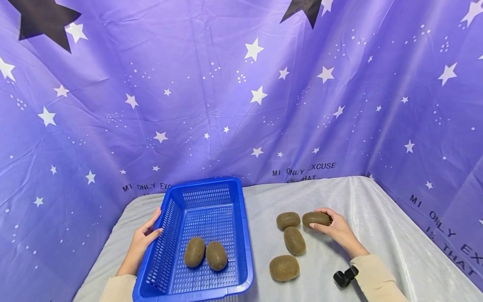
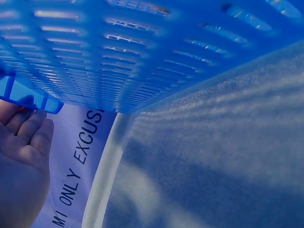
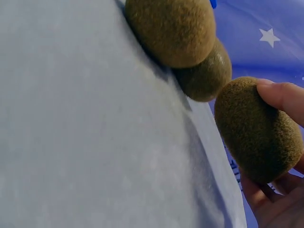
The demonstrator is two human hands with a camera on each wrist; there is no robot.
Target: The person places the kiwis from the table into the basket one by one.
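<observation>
My left hand [image 1: 142, 240] grips the left rim of a blue plastic basket [image 1: 244, 235], thumb over the rim. From below, the left wrist view shows the fingers [image 2: 38, 133] under the rim and the slotted basket wall [image 2: 118, 52]. Two brown fuzzy kiwis [image 1: 194, 252] lie side by side in the basket. On the right, my right hand [image 1: 339, 230] holds another kiwi [image 1: 315, 219] between thumb and fingers. The right wrist view shows this held kiwi [image 3: 254, 130] close up, with two more kiwis [image 3: 173, 31] beyond it.
Three loose kiwis lie on the grey cloth [image 1: 324, 268] right of the basket: one at the back [image 1: 288, 220], one below it [image 1: 294, 240], one nearer [image 1: 284, 268]. A black camera mount [image 1: 345, 277] is at the right wrist. Purple starry curtains [image 1: 226, 105] surround the table.
</observation>
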